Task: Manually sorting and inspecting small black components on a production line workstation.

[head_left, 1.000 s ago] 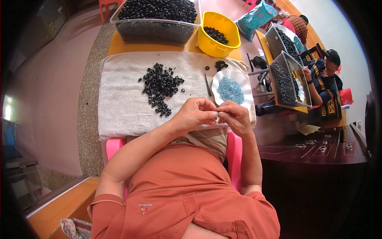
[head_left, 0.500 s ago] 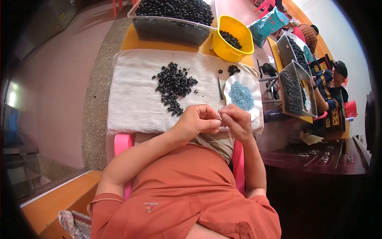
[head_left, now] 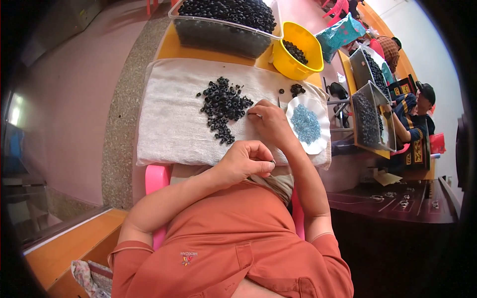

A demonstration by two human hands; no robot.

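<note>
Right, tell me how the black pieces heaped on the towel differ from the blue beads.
The black pieces are dark and look opaque; the blue beads are pale and look see-through. The black pieces vary in size, and many look bigger than the blue beads. The black pieces lie directly on the white towel, while the blue beads sit in a wavy-edged white plate. Both are loose piles.

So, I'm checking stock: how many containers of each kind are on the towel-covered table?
Clear plastic box of black ring-shaped pieces: 1
Yellow plastic basin: 1
White scalloped plate of pale-blue beads: 1
Total: 3
</note>
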